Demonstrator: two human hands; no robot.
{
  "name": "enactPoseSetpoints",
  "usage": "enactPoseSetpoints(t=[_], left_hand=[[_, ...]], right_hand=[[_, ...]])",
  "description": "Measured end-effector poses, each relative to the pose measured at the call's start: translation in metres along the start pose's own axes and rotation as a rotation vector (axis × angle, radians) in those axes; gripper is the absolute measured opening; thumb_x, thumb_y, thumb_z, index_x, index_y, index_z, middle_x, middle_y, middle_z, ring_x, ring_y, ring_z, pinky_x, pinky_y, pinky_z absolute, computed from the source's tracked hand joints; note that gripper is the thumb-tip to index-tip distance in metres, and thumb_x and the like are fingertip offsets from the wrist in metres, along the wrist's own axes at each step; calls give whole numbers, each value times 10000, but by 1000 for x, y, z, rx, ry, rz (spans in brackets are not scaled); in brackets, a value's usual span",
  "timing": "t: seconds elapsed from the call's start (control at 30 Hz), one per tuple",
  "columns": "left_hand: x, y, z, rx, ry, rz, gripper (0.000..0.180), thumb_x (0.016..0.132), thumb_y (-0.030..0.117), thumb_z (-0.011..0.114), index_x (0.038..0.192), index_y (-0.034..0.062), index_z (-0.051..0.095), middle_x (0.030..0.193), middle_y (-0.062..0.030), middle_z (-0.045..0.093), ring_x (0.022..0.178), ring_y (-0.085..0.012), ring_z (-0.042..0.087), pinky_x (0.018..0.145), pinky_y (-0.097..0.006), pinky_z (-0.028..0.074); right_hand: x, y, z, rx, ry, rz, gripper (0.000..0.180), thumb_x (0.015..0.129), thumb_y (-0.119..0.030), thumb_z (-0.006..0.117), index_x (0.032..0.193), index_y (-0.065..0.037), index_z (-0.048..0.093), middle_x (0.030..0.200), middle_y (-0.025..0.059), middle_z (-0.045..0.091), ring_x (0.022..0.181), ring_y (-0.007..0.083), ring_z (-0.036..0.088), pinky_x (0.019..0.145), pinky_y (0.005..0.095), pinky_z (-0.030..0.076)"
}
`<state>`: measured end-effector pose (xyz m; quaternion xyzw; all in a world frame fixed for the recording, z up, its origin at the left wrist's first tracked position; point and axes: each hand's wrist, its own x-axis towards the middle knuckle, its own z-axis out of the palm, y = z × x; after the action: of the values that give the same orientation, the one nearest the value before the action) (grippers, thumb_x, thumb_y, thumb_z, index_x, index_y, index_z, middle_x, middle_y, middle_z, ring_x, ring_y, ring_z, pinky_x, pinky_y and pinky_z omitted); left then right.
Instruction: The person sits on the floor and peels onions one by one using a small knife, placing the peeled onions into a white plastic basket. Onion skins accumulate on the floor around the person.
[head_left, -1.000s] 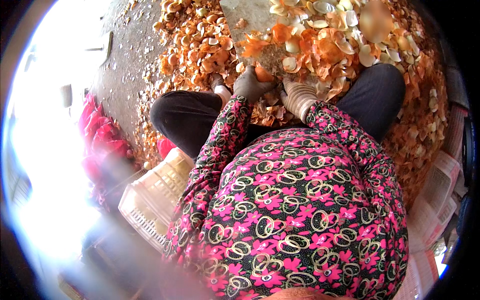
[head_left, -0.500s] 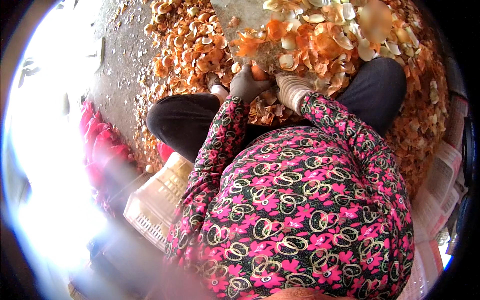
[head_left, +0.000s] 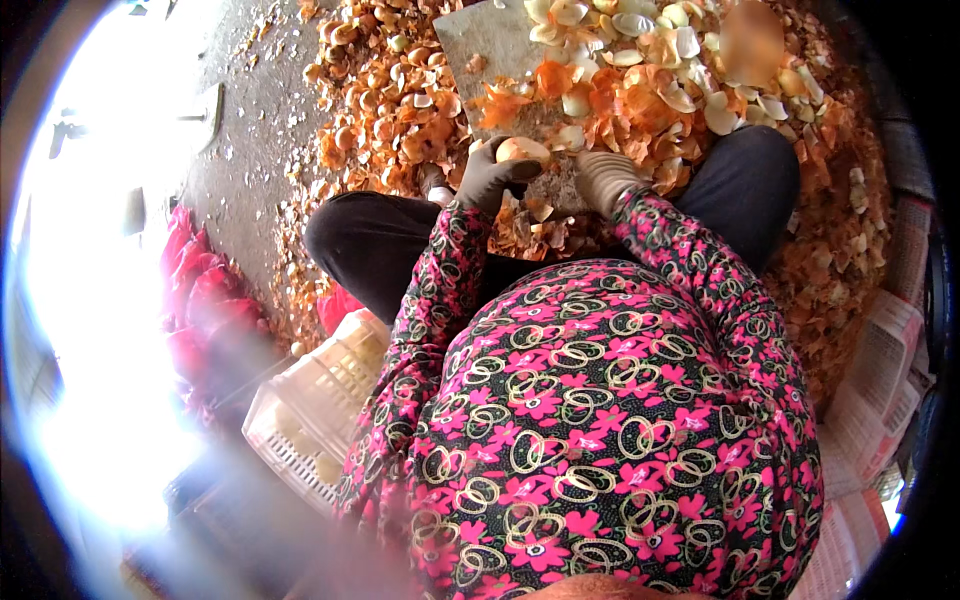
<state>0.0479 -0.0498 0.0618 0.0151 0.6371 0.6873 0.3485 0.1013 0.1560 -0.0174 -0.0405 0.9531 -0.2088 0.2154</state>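
My left hand (head_left: pixel 482 178), in a grey glove, is wrapped round an onion (head_left: pixel 523 150) whose pale, partly peeled side faces up. Just to its right my right hand (head_left: pixel 607 182), in a beige ribbed glove, has its fingers curled; whatever they may grip is hidden. Both hands are above my folded legs, at the near edge of a grey board (head_left: pixel 480 50). Loose orange onion skins (head_left: pixel 650 100) and pale pieces of peel lie on the board beyond my right hand.
A heap of onions and skins (head_left: pixel 385 115) spreads over the floor at the far left. Beside my left elbow stands a white plastic crate (head_left: pixel 290 425) with pale round things inside. Pink sacks (head_left: pixel 205 300) lie at the left, and printed paper sheets (head_left: pixel 870 370) at the right.
The onion in my left hand has turned and now shows a paler side. My right hand has shifted slightly to the right, and the whole view has tilted a little.
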Motion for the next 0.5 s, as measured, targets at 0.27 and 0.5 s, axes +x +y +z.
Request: enactPoseSetpoints(t=[0.27, 0.5], left_hand=[[5, 3, 21, -38, -66, 221, 680, 656, 83, 820, 1247, -8, 495, 1165, -114, 585, 1041, -209, 607, 887, -337, 531], [2, 11, 42, 1183, 187, 321, 863, 646, 385, 822, 1362, 103, 432, 1139, -216, 570, 1048, -370, 584, 884, -434, 482]], right_hand=[[-28, -27, -27, 1733, 131, 0, 337, 886, -351, 641, 995, -34, 676, 856, 50, 685, 760, 152, 631, 722, 310, 499], [-26, -33, -58, 719, 247, 184, 467, 807, -396, 672, 1024, 16, 635, 958, 179, 681, 926, 310, 651, 846, 394, 502]])
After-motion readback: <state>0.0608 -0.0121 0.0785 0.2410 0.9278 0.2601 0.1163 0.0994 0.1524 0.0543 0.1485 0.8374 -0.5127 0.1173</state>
